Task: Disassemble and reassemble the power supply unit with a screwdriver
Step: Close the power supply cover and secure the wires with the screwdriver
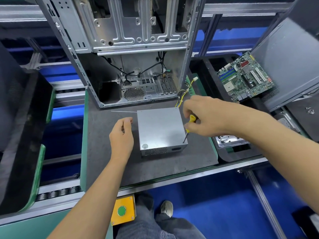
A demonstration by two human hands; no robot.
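Yellow-handled screwdriver [189, 125] is gripped by the right hand [205, 116], tip set at the power supply unit [161, 129]'s near right corner. The left hand [121, 135] is held loosely curled, empty, just beside the unit's left side.

The grey metal box of the power supply unit [159, 128] sits mid-bench on the dark mat [148, 166]. Behind it stands the open steel computer case [131, 49], and the unit's bundle of coloured wires [184, 91] runs back beside the case's right wall. Right of the case lies the green circuit board [245, 77]. A clear plastic tray of screws [227, 141] sits just right of the mat. The yellow-handled screwdriver [189, 126] stands tilted, tip on the unit's near right corner. Below the bench edge hangs the yellow button box [123, 210].
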